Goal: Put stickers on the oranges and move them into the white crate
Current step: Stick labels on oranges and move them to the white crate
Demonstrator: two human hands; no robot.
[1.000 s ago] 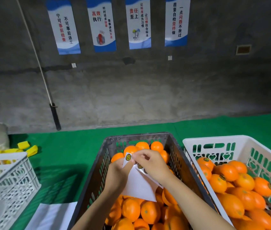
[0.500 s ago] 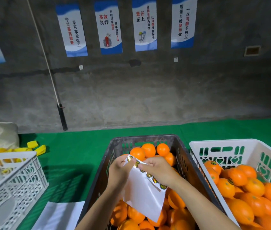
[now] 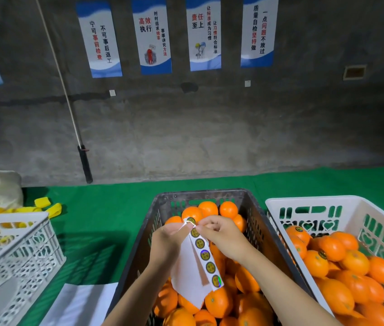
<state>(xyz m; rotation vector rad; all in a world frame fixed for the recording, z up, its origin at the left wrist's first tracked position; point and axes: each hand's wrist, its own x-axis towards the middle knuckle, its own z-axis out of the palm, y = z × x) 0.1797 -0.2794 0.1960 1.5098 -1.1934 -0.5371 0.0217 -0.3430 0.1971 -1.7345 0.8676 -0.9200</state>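
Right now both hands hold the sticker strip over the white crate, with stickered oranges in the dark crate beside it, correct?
Not quite. The head view shows both hands holding the sticker strip over the dark crate; the stickered oranges are in the white crate beside it.

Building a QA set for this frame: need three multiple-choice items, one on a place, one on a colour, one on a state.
1. Where does the sticker strip hang?
A. Over the dark crate
B. Inside the white crate
C. Flat on the green cloth

2. What colour is the crate on the right, where stickered oranges lie?
A. Blue
B. White
C. Black

3. What is the right hand doing?
A. Resting flat on the cloth
B. Gripping an orange
C. Pinching at the top of the strip

Answers:
1. A: the strip hangs between both hands above the unstickered oranges in the dark crate.
2. B: its walls are white with heart cut-outs.
3. C: its fingertips meet at the upper stickers while the left hand holds the backing paper.
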